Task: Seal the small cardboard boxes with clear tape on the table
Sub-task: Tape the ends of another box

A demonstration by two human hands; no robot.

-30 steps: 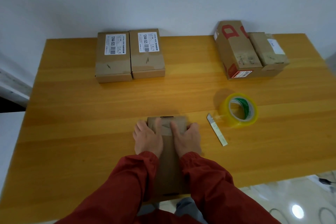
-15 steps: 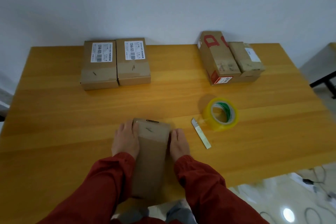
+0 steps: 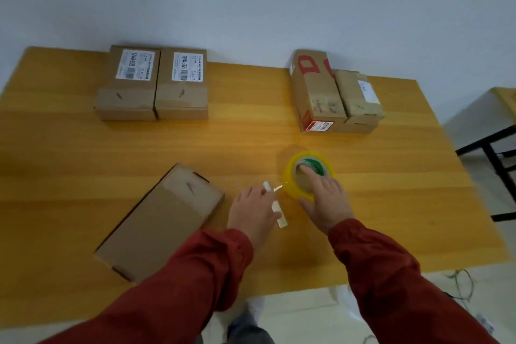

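A plain small cardboard box [image 3: 162, 220] lies at an angle on the near left of the wooden table [image 3: 83, 176], and neither hand touches it. My left hand [image 3: 252, 211] lies on a white cutter strip [image 3: 280, 218], fingers fairly straight. The loose end of the tape [image 3: 279, 188] is just past its fingertips. My right hand [image 3: 325, 201] holds the yellowish clear tape roll [image 3: 290, 179], with the index finger inside the core and the thumb on the outer wall. Both sleeves are red.
Two labelled boxes [image 3: 152, 84] stand side by side at the back left. A red-printed box [image 3: 315, 92] and a smaller box [image 3: 358, 98] stand at the back right. The table's near edge runs just below my forearms. A second table [image 3: 502, 98] stands at the right.
Both hands left the near box, which now lies angled to the left. The left hand went to the cutter and the right hand to the tape roll. The view shifted.
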